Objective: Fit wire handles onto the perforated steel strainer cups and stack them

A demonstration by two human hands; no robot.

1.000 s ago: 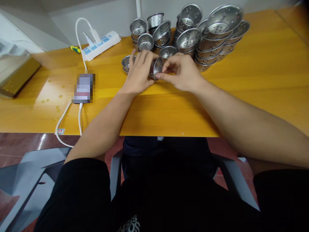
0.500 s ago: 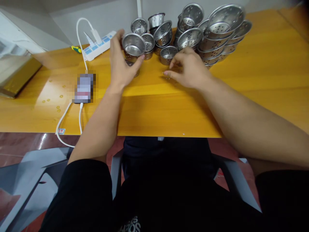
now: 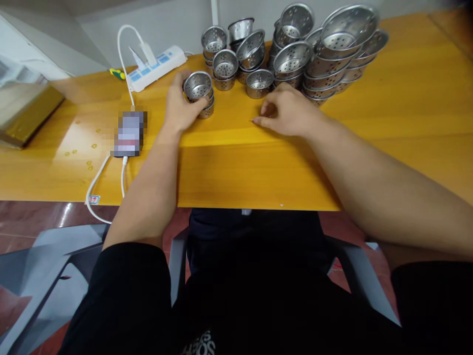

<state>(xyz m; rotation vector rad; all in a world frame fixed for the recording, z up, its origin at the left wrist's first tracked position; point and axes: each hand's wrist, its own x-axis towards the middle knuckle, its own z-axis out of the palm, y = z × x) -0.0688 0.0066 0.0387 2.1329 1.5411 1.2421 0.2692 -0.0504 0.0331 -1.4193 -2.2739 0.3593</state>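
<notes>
I had the left hand curved snugly round a metal cup atop a lower cup; the right hand half curled, its hold unclear. Tabletop stretched nearward to its edge.

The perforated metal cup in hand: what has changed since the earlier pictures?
The left hand carried the perforated metal cup leftward and lowered it onto the short cup stack, still holding it. The right hand let go, staying near its earlier spot. The power strip and phone stayed put.
</notes>
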